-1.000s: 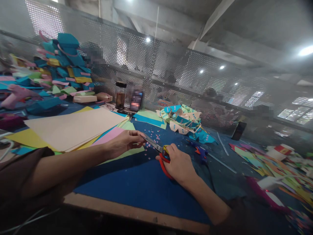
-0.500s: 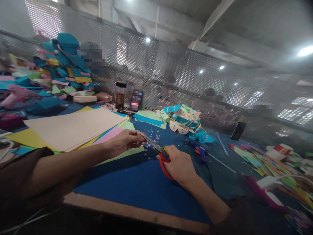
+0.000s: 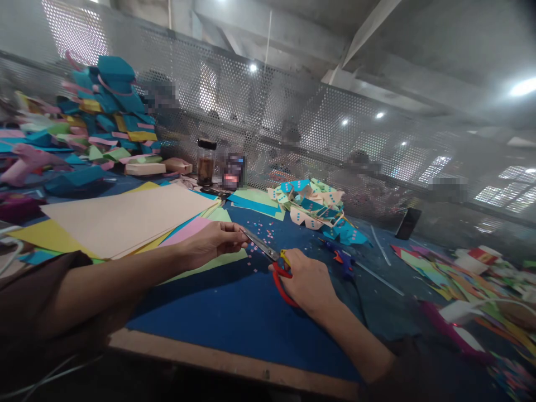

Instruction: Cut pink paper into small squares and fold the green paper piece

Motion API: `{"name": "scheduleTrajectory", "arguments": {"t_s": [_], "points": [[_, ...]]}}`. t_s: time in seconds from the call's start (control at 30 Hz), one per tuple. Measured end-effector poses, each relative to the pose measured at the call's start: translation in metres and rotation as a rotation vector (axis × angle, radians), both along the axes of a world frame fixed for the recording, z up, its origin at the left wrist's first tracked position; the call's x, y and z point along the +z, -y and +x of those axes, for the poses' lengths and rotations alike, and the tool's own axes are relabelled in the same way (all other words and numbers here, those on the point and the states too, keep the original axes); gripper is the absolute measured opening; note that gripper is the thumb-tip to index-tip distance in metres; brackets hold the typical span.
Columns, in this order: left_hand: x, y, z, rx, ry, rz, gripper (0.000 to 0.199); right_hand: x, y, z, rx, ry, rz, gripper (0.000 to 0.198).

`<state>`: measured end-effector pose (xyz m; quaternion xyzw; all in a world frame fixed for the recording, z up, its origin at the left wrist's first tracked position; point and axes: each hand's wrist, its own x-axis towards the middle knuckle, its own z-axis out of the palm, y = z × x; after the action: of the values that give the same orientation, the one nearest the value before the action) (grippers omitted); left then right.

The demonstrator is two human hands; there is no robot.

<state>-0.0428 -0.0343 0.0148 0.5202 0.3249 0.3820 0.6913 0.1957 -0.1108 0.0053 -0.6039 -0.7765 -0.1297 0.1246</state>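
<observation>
Red-and-yellow-handled scissors (image 3: pixel 263 246) are gripped in my right hand (image 3: pixel 309 279), the fingers wrapped round the handles. The blades point up and left toward my left hand (image 3: pixel 228 237). Its fingers are pinched together right at the blade tips; whatever is between them is too small or hidden to name. Tiny pink and pale paper bits (image 3: pixel 254 258) lie scattered on the blue table cover just beyond the scissors. Under my left forearm are a light green sheet (image 3: pixel 228 261) and a pink sheet (image 3: pixel 188 231).
Large paper sheets (image 3: pixel 125 218) lie stacked on the left. Folded dotted paper pieces (image 3: pixel 312 201) are heaped at the back. A blue glue gun (image 3: pixel 345 263) rests on the right. Behind stand a lidded jar (image 3: pixel 206 162) and a phone (image 3: pixel 233 170). A wooden edge (image 3: pixel 234 360) borders the front.
Almost nothing differs. Both hands and the scissors stay in nearly the same place, with the blades still at the left fingertips.
</observation>
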Motion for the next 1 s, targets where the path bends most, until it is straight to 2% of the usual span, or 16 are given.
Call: {"name": "scheduleTrajectory", "arguments": {"t_s": [0.37, 0.5, 1.0], "points": [[-0.0028, -0.0013, -0.0014, -0.016, 0.008, 0.049, 0.017, 0.0019, 0.0011, -0.0018, 0.002, -0.060, -0.007, 0.033], [-0.0022, -0.0011, -0.0018, -0.008, 0.008, 0.047, 0.016, 0.0004, 0.0000, -0.0017, 0.012, -0.040, 0.021, 0.038], [-0.0062, -0.0042, -0.0015, -0.027, 0.045, 0.025, 0.008, -0.0028, -0.0003, -0.0009, 0.009, 0.021, 0.049, 0.038]]}}
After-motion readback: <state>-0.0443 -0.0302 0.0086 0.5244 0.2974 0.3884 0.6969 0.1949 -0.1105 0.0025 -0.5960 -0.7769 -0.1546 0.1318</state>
